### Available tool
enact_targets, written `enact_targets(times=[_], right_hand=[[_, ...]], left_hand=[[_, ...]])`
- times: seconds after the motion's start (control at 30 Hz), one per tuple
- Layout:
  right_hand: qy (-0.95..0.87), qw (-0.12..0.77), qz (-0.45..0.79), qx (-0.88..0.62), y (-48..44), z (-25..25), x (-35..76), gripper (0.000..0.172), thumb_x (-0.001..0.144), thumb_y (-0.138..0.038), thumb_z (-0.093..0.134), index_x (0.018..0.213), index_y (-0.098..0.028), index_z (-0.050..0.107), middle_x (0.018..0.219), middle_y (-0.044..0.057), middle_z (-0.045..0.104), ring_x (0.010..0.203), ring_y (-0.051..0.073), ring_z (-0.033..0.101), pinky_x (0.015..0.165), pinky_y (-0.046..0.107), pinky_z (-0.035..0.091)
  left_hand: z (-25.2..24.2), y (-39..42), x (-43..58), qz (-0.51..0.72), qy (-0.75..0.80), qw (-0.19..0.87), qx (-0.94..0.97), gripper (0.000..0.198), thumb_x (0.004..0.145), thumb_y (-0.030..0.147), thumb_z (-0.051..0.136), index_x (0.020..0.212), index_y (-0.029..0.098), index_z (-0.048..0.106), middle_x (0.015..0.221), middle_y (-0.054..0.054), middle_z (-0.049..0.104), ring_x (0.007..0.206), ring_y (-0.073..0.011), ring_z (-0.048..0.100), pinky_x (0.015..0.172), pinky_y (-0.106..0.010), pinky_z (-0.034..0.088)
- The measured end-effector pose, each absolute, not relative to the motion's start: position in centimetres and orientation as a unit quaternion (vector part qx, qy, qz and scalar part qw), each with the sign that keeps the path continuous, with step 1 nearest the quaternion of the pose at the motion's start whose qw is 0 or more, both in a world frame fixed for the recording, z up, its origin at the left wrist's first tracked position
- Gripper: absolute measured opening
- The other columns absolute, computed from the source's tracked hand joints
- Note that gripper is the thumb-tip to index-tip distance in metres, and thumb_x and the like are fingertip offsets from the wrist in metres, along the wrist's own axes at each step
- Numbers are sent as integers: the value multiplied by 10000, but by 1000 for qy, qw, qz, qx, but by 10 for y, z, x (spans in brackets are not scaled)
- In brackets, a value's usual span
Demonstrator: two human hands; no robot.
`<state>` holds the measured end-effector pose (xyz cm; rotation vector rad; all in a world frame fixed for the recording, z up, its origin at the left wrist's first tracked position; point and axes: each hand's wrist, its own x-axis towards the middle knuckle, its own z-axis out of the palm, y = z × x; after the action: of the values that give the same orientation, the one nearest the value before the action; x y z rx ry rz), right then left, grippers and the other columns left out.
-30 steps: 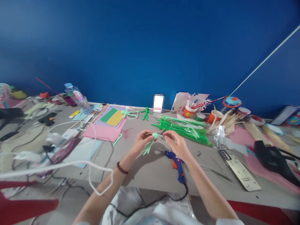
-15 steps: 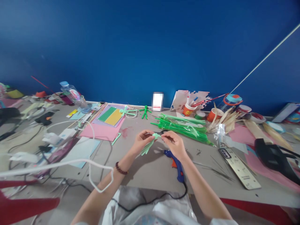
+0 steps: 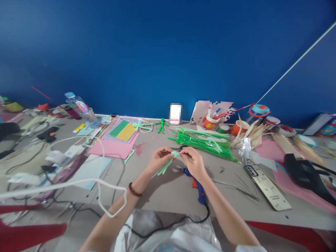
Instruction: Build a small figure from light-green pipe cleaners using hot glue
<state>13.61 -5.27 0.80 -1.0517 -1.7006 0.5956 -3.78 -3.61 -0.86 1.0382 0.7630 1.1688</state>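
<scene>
Between my two hands is a pale green pipe-cleaner piece (image 3: 166, 166), its knotted top at my fingertips and several strands hanging down to the left. My left hand (image 3: 160, 159) is closed round it, thumb and fingers pinching near the knot. The fingertips of my right hand (image 3: 193, 161) pinch the knot's right side. A blue glue gun (image 3: 200, 190) lies on the table beside my right hand, its nozzle toward the green piece. Beyond my hands lies a bundle of bright green pipe cleaners (image 3: 207, 144). A small green figure (image 3: 162, 126) stands near the wall.
Pink paper (image 3: 112, 148), a light blue sheet (image 3: 91, 170) and a bottle (image 3: 81, 106) are on the left. A white cable (image 3: 105, 182) crosses at lower left. A phone (image 3: 267, 189), an orange cup (image 3: 240, 128) and a pen cup (image 3: 210, 123) are on the right.
The view has shifted very slightly. Both hands keep their pinch on the pale green piece, with only a small change in the right fingers.
</scene>
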Motion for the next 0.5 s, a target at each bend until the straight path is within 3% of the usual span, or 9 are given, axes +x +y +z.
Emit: enact_targets(times=[0.27, 0.5], right_hand=[[-757, 495, 120, -409, -55, 4, 136, 177, 879, -149, 440, 906, -211, 603, 879, 81, 601, 845, 194, 573, 774, 340, 480], [-724, 506, 175, -434, -56, 3, 133, 100, 851, -206, 525, 847, -209, 625, 847, 59, 606, 750, 165, 583, 630, 275, 483]], left_hand=[[-17, -33, -36, 531, 397, 556, 501, 288, 602, 334, 774, 773, 142, 647, 857, -48, 659, 755, -141, 610, 682, -255, 518], [-18, -34, -34, 532, 410, 516, 531, 268, 624, 341, 757, 751, 139, 635, 800, -36, 631, 724, -129, 600, 625, -220, 503]])
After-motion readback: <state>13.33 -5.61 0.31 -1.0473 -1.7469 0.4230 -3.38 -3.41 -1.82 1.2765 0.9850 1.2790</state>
